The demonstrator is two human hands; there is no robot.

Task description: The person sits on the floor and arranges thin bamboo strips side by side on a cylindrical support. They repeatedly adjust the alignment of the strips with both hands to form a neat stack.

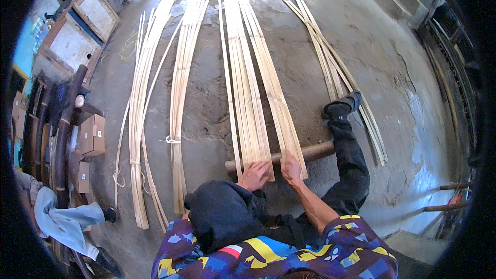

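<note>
Long pale bamboo strips [243, 88] lie side by side on the floor in front of me, their near ends resting across a round brown pole [319, 151]. My left hand [254, 176] lies over the near ends of this middle group, fingers stretched across them. Close by on the right, my right hand [291, 167] is closed at the left edge of another set of strips [276, 95], its fingertips partly hidden. A gap separates the two sets. My right foot, in a dark sandal [342, 104], is beside the pole's far right end.
Two tied bamboo bundles [138, 124] [178, 88] lie to the left. More strips [330, 57] cross each other at the right, passing by my foot. Cardboard boxes [93, 135] and dark poles [67, 124] line the left side. Another person's leg [67, 219] shows at the lower left.
</note>
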